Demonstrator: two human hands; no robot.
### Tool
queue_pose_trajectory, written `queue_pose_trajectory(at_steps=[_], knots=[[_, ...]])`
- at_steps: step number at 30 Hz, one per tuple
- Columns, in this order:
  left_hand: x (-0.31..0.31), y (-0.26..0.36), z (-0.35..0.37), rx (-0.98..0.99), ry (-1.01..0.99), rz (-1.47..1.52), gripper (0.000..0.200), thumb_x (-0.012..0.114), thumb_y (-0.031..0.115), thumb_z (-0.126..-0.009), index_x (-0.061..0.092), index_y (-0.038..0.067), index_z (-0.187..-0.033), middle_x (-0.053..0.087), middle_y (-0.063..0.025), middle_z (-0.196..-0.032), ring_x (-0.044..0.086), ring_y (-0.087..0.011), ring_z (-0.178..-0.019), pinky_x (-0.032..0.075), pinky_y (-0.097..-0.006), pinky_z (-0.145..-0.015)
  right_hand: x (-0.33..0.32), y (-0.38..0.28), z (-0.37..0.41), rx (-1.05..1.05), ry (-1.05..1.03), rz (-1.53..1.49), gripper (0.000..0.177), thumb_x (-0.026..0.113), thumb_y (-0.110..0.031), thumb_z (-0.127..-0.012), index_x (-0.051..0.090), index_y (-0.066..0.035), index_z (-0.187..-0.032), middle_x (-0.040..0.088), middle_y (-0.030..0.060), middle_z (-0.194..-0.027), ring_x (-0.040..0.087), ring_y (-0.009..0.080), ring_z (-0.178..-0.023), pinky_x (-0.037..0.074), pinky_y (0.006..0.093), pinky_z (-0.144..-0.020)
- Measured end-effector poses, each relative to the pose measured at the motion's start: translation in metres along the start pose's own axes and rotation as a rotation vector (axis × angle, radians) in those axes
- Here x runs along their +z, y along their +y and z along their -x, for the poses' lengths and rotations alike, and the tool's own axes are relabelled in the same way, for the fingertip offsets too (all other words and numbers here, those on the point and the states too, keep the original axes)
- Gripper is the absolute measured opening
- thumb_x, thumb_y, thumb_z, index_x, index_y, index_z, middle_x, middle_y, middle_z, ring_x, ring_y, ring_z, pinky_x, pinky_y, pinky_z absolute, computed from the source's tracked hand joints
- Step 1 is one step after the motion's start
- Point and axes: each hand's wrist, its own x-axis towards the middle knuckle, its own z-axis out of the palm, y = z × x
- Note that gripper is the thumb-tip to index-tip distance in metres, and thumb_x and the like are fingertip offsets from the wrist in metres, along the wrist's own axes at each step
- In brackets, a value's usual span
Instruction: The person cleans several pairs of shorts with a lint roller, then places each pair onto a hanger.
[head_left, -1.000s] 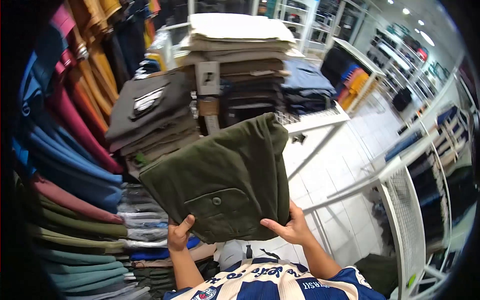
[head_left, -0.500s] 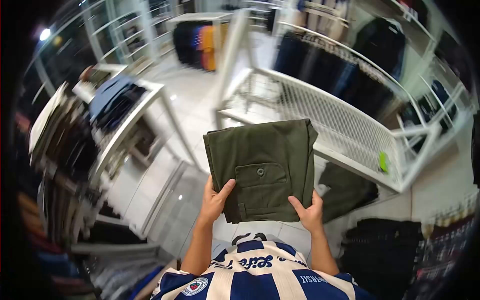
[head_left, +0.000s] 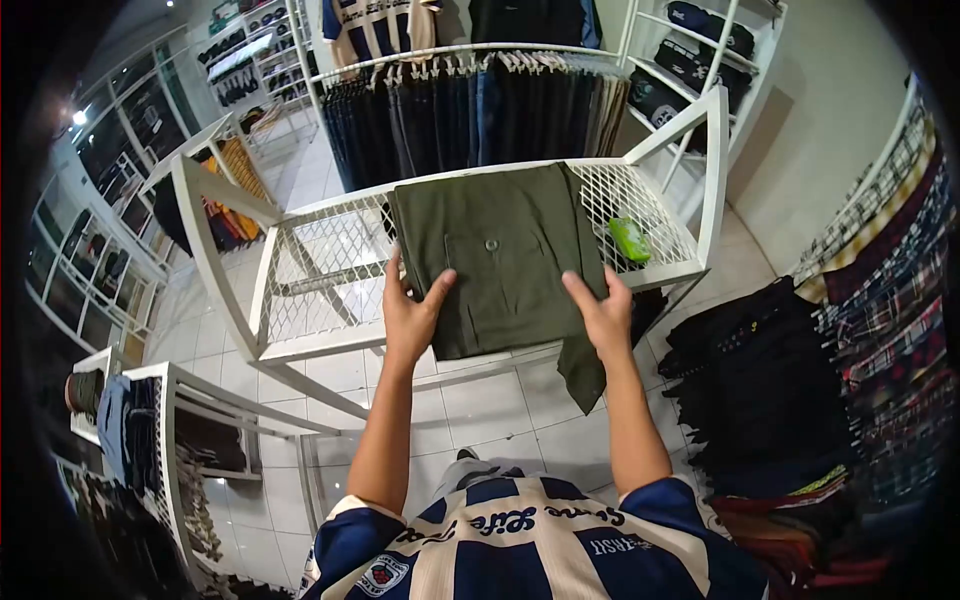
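Both hands hold a folded pair of olive-green cargo trousers [head_left: 505, 225], its buttoned pocket facing up. My left hand [head_left: 412, 310] grips the left side, thumb on top and fingers underneath. On the opposite side my right hand [head_left: 603, 308] pinches the edge in the same way. The trousers overlap the white mesh shelf [head_left: 325, 265] of a metal rack in this view. More olive cloth [head_left: 582, 372] hangs down beside my right wrist. A bright green packet [head_left: 630, 240] lies on the mesh to the right of the trousers.
White upright frames [head_left: 712, 180] rise at both ends of the rack. Behind it hangs a row of dark trousers [head_left: 430, 120]. Stacked black clothes [head_left: 735, 370] and plaid shirts [head_left: 890, 310] stand to the right. Another white rack [head_left: 170, 430] with folded jeans is at lower left.
My view has swung to the right, so the mesh rack now lies straight ahead. The held trousers have moved forward, over the shelf. Both hands keep their hold.
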Motion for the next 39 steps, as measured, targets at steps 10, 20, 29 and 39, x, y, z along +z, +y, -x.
queue_pose_trajectory(at_steps=[10,20,29,39], knots=[[-0.003,-0.062,-0.008,0.313,-0.192,-0.799,0.052,0.059,0.03,-0.1,0.054,0.01,-0.147,0.038,-0.0197,-0.161,0.031,-0.0439,-0.149,0.03,-0.0537,-0.119,-0.045,0.04,-0.064,-0.33,0.311,1.063,0.052,0.078,-0.026,-0.087,0.064,-0.004,-0.131,0.059,0.0209,-0.125,0.059,0.0374,-0.114,0.048,0.0466,-0.096],[-0.002,-0.042,-0.005,0.221,-0.232,-0.881,0.055,0.053,0.03,-0.1,0.049,0.01,-0.151,0.038,-0.0123,-0.163,0.027,-0.0398,-0.152,0.022,-0.0587,-0.122,-0.073,0.078,-0.141,-0.128,0.074,1.413,0.052,0.063,-0.032,-0.099,0.055,-0.016,-0.148,0.06,0.026,-0.12,0.058,0.0434,-0.111,0.047,0.0517,-0.096],[0.005,-0.048,-0.002,0.198,-0.228,-1.019,0.064,0.054,0.035,-0.095,0.047,0.006,-0.151,0.043,-0.0134,-0.157,0.03,-0.0413,-0.149,0.017,-0.0618,-0.122,0.117,0.054,-0.084,-0.631,-0.652,0.735,0.062,0.076,-0.024,-0.087,0.058,-0.009,-0.144,0.059,0.0246,-0.12,0.059,0.0407,-0.106,0.047,0.0472,-0.099],[0.01,-0.041,-0.006,0.197,-0.171,-1.014,0.066,0.059,0.034,-0.088,0.052,0.01,-0.149,0.051,-0.0111,-0.148,0.038,-0.0393,-0.142,0.019,-0.0621,-0.121,0.1,0.042,-0.178,-0.506,-0.439,0.77,0.062,0.081,-0.022,-0.084,0.059,-0.009,-0.14,0.061,0.0199,-0.116,0.059,0.0381,-0.111,0.048,0.0446,-0.1]])
